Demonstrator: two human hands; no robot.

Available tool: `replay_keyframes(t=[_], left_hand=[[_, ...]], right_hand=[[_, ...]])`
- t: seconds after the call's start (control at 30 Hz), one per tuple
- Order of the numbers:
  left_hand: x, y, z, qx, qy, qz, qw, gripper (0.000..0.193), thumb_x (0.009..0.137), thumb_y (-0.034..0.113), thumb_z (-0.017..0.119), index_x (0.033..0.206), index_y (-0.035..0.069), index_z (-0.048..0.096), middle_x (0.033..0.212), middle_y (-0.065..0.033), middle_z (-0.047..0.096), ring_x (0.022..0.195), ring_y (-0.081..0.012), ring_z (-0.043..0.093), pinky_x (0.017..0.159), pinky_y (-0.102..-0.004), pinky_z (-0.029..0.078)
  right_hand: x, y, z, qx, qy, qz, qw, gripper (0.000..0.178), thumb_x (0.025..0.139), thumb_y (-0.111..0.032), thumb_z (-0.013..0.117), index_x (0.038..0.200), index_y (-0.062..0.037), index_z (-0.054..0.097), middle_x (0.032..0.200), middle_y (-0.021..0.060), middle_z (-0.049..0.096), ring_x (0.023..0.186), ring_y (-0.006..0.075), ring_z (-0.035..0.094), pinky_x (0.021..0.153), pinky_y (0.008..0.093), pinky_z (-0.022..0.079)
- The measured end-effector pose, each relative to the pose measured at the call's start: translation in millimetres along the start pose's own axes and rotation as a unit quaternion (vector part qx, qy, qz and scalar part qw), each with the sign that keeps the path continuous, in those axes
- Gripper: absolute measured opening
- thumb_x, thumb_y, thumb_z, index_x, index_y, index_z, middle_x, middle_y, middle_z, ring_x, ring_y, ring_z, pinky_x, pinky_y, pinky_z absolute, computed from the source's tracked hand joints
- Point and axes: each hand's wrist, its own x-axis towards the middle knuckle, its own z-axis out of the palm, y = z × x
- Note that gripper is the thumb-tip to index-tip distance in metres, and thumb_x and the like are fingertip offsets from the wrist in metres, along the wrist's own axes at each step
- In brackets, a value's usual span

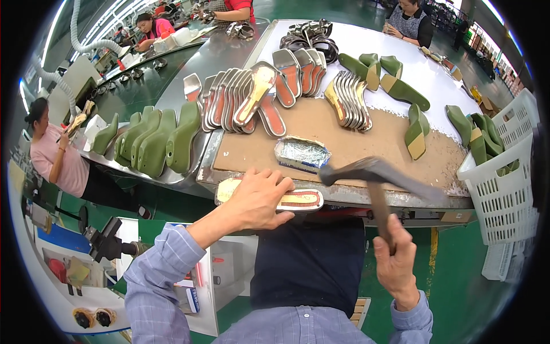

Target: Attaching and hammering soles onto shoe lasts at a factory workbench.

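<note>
Red and yellow on its upper face, the insole (301, 199) lies crosswise at the near edge of the surface (441, 94); whether that edge bears its weight cannot be told. The left hand (258, 198) clasps it across its width, fingers over the far side and thumb along the near side. The right hand (395, 255) is closed around the handle of the hammer (375, 172), whose head (partly blurred) is raised to the right of the insole.

For sound hammer work, the following is advisable:

1. Seat the insole firmly on a hard backing; an unsupported part would probably flex under a blow.
2. Keep the left fingers and thumb outside the striking zone; the exposed right end offers the safest target.
3. Bring the hammer face down flat, using short, even blows, to avoid denting the pale rim.
4. Allow the swing to clear the wrapped box (302, 153) on the brown board (246, 157) just behind.
</note>
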Motion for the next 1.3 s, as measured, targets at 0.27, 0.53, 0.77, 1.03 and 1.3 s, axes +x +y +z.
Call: replay_keyframes(t=[0.27,0.53,0.77,1.03,1.3], left_hand=[[-23.2,-29.0,-19.3,-0.231,0.227,-0.094,0.941,0.043,0.080,0.021,0.070,0.116,0.002,0.054,0.114,-0.0174,0.057,0.107,-0.0327,0.055,0.094,-0.0383,0.043],[-130.4,-180.8,-26.4,0.092,0.434,-0.451,0.775,0.037,0.080,0.023,0.068,0.111,0.004,0.060,0.110,-0.0147,0.059,0.107,-0.0327,0.054,0.091,-0.0414,0.043],[-195.7,-309.0,-41.5,0.067,0.270,-0.758,0.590,0.064,0.073,0.047,0.069,0.124,0.010,0.057,0.125,-0.0139,0.055,0.119,-0.0325,0.049,0.096,-0.0440,0.042],[-208.2,-361.3,-28.5,0.043,0.209,-0.761,0.613,0.080,0.058,0.059,0.079,0.114,0.005,0.065,0.133,-0.0173,0.042,0.119,-0.0348,0.046,0.097,-0.0405,0.042],[-266.3,-465.8,-22.7,0.163,0.256,-0.758,0.578,0.070,0.067,0.056,0.076,0.112,0.004,0.065,0.132,-0.0230,0.043,0.120,-0.0384,0.043,0.099,-0.0428,0.039]], right_hand=[[21.5,106.5,-27.6,-0.390,-0.025,0.018,0.920,0.044,0.082,-0.005,0.063,0.125,-0.0138,0.057,0.093,0.0109,0.060,0.081,0.0291,0.058,0.070,0.0422,0.045],[81.5,7.9,104.7,-0.136,-0.270,-0.152,0.941,0.082,0.058,-0.028,0.085,0.130,-0.0083,0.049,0.106,0.0131,0.054,0.096,0.0322,0.053,0.080,0.0423,0.043],[95.7,29.5,118.8,-0.119,-0.460,-0.102,0.874,0.075,0.067,-0.018,0.074,0.132,0.0007,0.043,0.107,0.0186,0.054,0.094,0.0346,0.054,0.080,0.0449,0.047],[117.4,5.5,116.1,-0.114,-0.498,-0.033,0.859,0.070,0.064,-0.016,0.072,0.129,-0.0020,0.047,0.105,0.0181,0.056,0.092,0.0374,0.053,0.082,0.0475,0.042],[108.6,9.3,110.5,-0.159,-0.562,0.037,0.811,0.070,0.063,-0.021,0.070,0.127,-0.0037,0.050,0.104,0.0177,0.057,0.093,0.0394,0.052,0.083,0.0482,0.041]])
